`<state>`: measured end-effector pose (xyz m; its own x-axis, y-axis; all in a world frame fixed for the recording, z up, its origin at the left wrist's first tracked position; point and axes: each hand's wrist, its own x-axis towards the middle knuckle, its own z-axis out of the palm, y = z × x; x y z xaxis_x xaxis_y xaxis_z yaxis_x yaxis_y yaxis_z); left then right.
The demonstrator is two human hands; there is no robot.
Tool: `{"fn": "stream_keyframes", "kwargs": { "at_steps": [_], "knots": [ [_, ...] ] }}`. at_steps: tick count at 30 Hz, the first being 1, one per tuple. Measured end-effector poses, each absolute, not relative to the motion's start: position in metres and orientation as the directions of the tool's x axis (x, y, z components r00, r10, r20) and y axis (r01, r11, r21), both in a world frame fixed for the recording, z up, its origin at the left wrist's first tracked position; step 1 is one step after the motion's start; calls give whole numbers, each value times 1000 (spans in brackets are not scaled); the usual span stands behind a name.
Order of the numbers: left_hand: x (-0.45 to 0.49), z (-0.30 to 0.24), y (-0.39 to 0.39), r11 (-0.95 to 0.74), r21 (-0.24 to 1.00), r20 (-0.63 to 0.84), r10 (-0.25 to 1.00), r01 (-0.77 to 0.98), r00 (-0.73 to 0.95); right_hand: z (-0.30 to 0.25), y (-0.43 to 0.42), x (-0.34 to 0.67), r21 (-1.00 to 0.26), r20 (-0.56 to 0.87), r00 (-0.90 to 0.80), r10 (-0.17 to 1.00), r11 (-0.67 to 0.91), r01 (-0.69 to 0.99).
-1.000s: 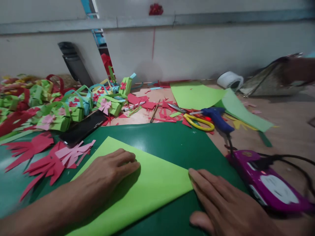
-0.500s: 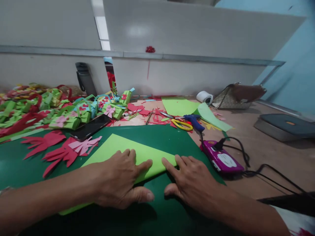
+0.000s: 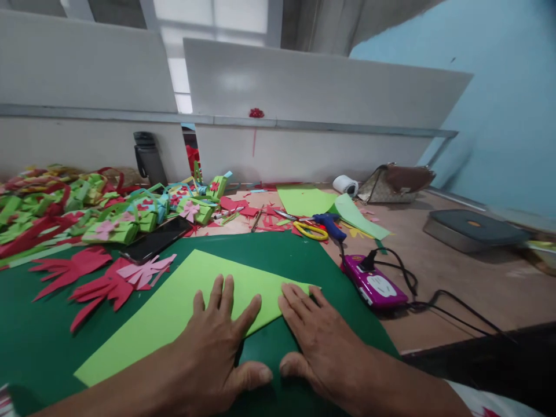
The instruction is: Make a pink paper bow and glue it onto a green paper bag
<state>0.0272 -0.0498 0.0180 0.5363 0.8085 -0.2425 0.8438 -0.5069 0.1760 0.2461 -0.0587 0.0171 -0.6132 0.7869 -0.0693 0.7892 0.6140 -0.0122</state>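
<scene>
Fingers spread, the left hand (image 3: 212, 350) lies on a lime sheet (image 3: 174, 307) while the right hand (image 3: 328, 341) — most fingers close together, thumb apart — rests its fingertips near the sheet's right corner. The sheet lies on a green mat (image 3: 260, 246). Left of the sheet are red cutouts (image 3: 110, 285) and a phone (image 3: 158, 239); to its right, a purple power strip (image 3: 358, 269). Beyond it sit yellow-handled scissors (image 3: 313, 236), a glue gun (image 3: 330, 223) and a handbag (image 3: 403, 178).

A bottle (image 3: 150, 161) stands far left, a phone (image 3: 156, 240) lies nearer, and a handbag (image 3: 397, 182) rests far right beyond a lidded box (image 3: 474, 229).
</scene>
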Motion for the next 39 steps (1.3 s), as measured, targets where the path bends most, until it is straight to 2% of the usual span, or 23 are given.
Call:
{"fn": "stream_keyframes", "kwargs": {
  "at_steps": [5, 8, 11, 14, 19, 24, 27, 30, 33, 35, 39],
  "knots": [
    [32, 18, -47, -490, 152, -298, 805, 858, 512, 36, -64, 233, -194, -168, -687, 706, 660, 726],
    [36, 22, -49, -487, 122, -299, 813, 865, 500, 35, -65, 241, -218, -224, -643, 732, 605, 766],
    [38, 21, -53, -470, 60, -222, 854, 881, 471, 27, -63, 259, -173, -170, -568, 805, 543, 822],
    [38, 18, -55, -466, 52, -180, 866, 883, 467, 18, -62, 279, -64, -116, -511, 852, 507, 859],
    [36, 16, -52, -475, 94, -251, 839, 875, 483, 8, -60, 299, 138, -33, -449, 893, 449, 883],
    [38, 20, -54, -461, 70, -222, 857, 885, 465, 7, -58, 294, 184, 73, -399, 914, 380, 906],
    [40, 24, -54, -452, 65, -230, 861, 890, 454, 20, -54, 279, 97, 91, -476, 875, 467, 879],
    [41, 27, -53, -456, 90, -262, 847, 885, 463, 35, -49, 263, -119, -89, -586, 805, 576, 809],
    [43, 28, -55, -442, 70, -217, 868, 894, 446, 42, -46, 255, -290, -237, -597, 766, 531, 796],
    [44, 28, -57, -434, 61, -198, 877, 899, 437, 42, -46, 255, -328, -279, -579, 766, 490, 807],
    [42, 31, -57, -433, 83, -233, 867, 897, 440, 37, -48, 259, -321, -301, -549, 780, 459, 828]
  ]
}}
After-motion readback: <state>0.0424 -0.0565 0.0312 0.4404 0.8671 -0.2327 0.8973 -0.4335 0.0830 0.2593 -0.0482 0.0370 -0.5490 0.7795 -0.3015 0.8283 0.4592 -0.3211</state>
